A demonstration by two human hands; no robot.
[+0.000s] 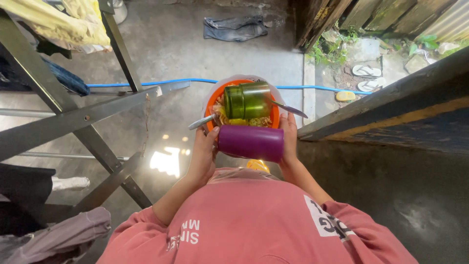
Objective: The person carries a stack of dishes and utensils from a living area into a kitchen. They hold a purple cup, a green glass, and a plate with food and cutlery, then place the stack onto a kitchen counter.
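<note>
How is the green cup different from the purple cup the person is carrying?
The green cup is see-through and glossy; the purple cup is opaque and matte. The green cup lies further from the person, over the food on the orange plate; the purple cup lies nearer, between the two hands. Both lie on their sides.

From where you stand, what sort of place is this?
Probably a back doorway or utility area of a home, opening onto a yard. A bare concrete floor, a blue hose across it, sandals outside by weeds, and clothes draped over a metal rack suggest it.
</note>
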